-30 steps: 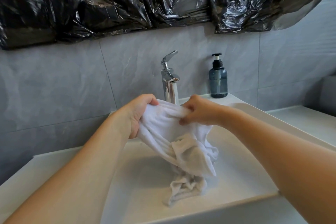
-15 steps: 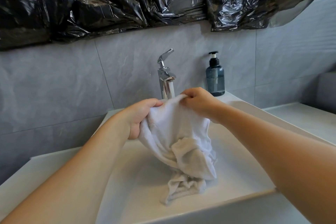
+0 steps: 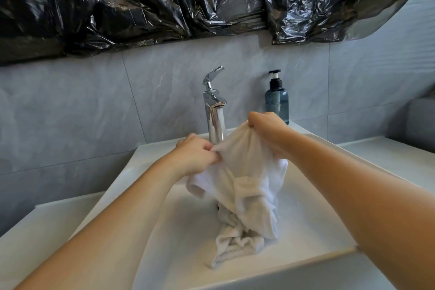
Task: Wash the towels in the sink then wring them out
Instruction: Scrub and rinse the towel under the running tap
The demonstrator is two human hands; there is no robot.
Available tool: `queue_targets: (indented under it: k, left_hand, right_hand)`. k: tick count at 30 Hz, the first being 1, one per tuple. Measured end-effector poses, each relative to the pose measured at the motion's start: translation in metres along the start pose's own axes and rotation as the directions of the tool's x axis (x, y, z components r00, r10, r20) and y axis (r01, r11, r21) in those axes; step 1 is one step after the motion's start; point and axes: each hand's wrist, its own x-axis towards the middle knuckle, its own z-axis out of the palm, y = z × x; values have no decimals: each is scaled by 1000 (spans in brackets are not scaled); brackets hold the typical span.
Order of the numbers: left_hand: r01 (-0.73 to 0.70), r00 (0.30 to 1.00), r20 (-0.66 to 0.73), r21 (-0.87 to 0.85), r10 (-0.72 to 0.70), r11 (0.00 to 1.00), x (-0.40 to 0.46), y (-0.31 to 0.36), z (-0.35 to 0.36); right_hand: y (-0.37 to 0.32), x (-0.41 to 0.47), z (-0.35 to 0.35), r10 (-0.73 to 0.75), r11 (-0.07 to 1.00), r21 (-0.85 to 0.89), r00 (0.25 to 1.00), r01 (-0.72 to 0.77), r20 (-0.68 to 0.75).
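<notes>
towel (image 3: pixel 244 186) bunched over the sink (image 3: pixel 164 231), upper edge pinched by left hand (image 3: pixel 196 156) and gripped higher by right hand (image 3: pixel 266 126), lower end heaped on the basin floor. water running from faucet (image 3: pixel 214 110) just behind. soap bottle (image 3: pixel 277 99) on the rim, right of faucet.

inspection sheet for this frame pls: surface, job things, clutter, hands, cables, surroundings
Surface: white sink, basin rim bare; white counter either side.
Job's things: white towel bunched, upper part lifted, lower end lying in the basin. Chrome faucet behind it, with a white stream at the spout.
Clutter: blue soap dispenser upright on the back ledge, right of the faucet.
Hands: left hand and right hand both grip the towel's top edge, right one higher.
Cables: nothing seen.
Surroundings: grey tiled wall; black plastic sheeting hung across the top.
</notes>
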Motion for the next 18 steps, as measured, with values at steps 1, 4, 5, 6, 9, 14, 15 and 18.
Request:
queue_targets:
  k: [1, 4, 5, 6, 9, 14, 15, 18]
  left_hand:
    - [29, 999, -10, -68, -30, 997, 1, -2, 2]
    - [93, 995, 10, -350, -96, 932, 2, -4, 8]
    - [116, 992, 9, -434, -125, 893, 4, -4, 9]
    - [134, 988, -1, -507, -156, 851, 4, -2, 9]
    - [186, 969, 0, -658, -247, 730, 5, 3, 6]
    - [261, 964, 157, -714, -215, 649, -2, 4, -6]
    - [266, 964, 200, -706, -176, 656, -3, 3, -6]
    - [257, 957, 266, -597, -115, 760, 0, 0, -2]
  right_hand:
    - [0, -1, -1, 20, 999, -36, 1000, -19, 17]
    - [0, -4, -5, 112, 987, -131, 980, -91, 167]
    - [2, -5, -6, 166, 977, -178, 946, -119, 278]
    - [4, -6, -7, 220, 960, -246, 899, -131, 378]
    - [9, -6, -4, 189, 918, -396, 860, 16, 473]
    - [6, -1, -1, 22, 978, -206, 962, 36, 271]
    - [5, 0, 0, 18, 989, -150, 974, 16, 225]
    - [3, 0, 3, 16, 999, 30, 986, -22, 169]
